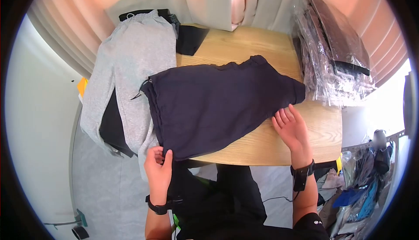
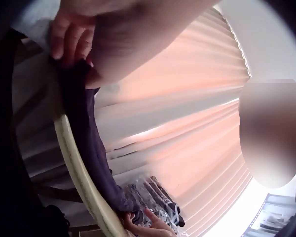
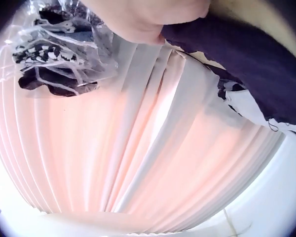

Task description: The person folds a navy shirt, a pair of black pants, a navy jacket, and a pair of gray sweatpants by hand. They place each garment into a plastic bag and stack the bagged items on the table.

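A dark navy garment (image 1: 214,105) lies flat across the table, with a black cord (image 1: 139,92) hanging from its left edge. At its near left corner my left hand (image 1: 158,170) pinches the cloth between thumb and fingers. In the left wrist view, that hand (image 2: 113,42) has the dark cloth (image 2: 81,123) stretching away from its fingers along the table edge. My right hand (image 1: 293,131) is at the garment's near right edge, fingers loosely bent and fingertips right at the cloth. The right wrist view shows part of this hand (image 3: 148,19) beside the fabric (image 3: 241,59).
Light grey sweatpants (image 1: 135,52) lie at the left over darker clothes, hanging off the wooden table (image 1: 244,44). Plastic-bagged clothes (image 1: 331,48) are piled at the back right. Curtains (image 1: 209,0) hang behind. More bagged clothes (image 1: 349,200) sit low at the right.
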`<state>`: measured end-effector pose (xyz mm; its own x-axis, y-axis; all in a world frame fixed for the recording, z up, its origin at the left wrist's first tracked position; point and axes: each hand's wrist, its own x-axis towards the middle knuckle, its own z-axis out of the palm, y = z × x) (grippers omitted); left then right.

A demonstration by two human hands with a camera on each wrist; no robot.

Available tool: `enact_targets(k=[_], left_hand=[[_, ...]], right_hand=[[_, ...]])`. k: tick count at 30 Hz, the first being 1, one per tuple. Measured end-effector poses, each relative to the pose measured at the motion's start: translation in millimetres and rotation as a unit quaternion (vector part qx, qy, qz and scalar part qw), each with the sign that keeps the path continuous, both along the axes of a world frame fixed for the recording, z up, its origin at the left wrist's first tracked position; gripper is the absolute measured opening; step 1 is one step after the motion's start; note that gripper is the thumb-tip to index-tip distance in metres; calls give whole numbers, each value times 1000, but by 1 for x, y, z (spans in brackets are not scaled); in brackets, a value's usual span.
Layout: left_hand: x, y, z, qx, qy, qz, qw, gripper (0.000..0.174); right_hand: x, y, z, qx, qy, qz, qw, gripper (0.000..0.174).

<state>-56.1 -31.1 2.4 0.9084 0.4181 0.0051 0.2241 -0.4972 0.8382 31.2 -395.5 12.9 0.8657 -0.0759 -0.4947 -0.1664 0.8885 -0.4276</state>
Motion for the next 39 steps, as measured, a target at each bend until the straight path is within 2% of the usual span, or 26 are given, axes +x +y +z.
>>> enact_targets(k=[2,4,7,10,12,13,15,16,18,22,24,26,28,29,31,32,33,34,35,36,37,39], left_hand=[[-4,1,-8,-33,-36,-1,999,28],[-8,1,-12,-217,-89,-7,972,21],[-10,-6,-4,-285,-91,23,954,21],[-12,-6,-20,-256,-158,-1,954,27],[-15,-10,-15,-271,-139,9,952,27],[-17,-8,-18,-228,-113,10,967,25],[-20,-3,-23,-179,-68,30,981,18],[-21,-2,-26,-179,-71,32,981,18],[-24,-2,-34,-144,-117,22,982,16],[-32,-1,-39,-204,-88,-25,975,14],[-32,-6,-31,-306,-112,-42,944,10],[-32,-5,-33,-305,-107,-53,945,9],[-32,-2,-34,-303,-105,-61,945,8],[-32,-2,-35,-294,-99,-72,948,9],[-32,-1,-37,-284,-94,-79,951,10],[-33,-1,-38,-291,-92,-87,948,10],[-33,-1,-38,-298,-89,-95,946,10],[-33,-1,-38,-297,-89,-94,946,10],[-34,-2,-37,-296,-85,-90,947,9],[-34,-1,-37,-296,-82,-86,948,9],[-35,-1,-36,-295,-82,-86,948,9],[-36,1,-35,-285,-81,-86,951,13]], right_hand=[[11,5,3,-12,2,5,1000,41],[18,17,8,-25,7,8,1000,41],[29,34,15,-17,-8,-15,1000,34],[41,38,1,-61,-23,-2,998,40],[47,26,-20,-53,-12,-22,998,41],[44,22,-21,-53,-13,-16,998,41],[35,14,-19,-20,-20,-58,998,38],[30,14,-14,-20,-23,-55,998,38],[19,12,-3,-35,24,-117,992,39],[9,7,-4,-72,15,-141,987,41],[7,8,-2,-93,-15,-135,986,42],[8,12,4,-115,-46,-124,985,43],[13,26,16,-222,-147,-127,956,45],[15,36,22,-221,-147,-124,956,45],[18,63,36,-379,-181,-122,899,38],[17,78,40,-463,-209,-93,856,33],[16,95,46,-542,-235,-64,804,29],[10,114,58,-644,-251,-21,722,29],[6,134,50,-700,-256,24,667,37],[4,151,66,-703,-381,101,592,52],[9,165,61,-739,-440,164,483,63],[1,182,33,-751,-447,234,426,62]])
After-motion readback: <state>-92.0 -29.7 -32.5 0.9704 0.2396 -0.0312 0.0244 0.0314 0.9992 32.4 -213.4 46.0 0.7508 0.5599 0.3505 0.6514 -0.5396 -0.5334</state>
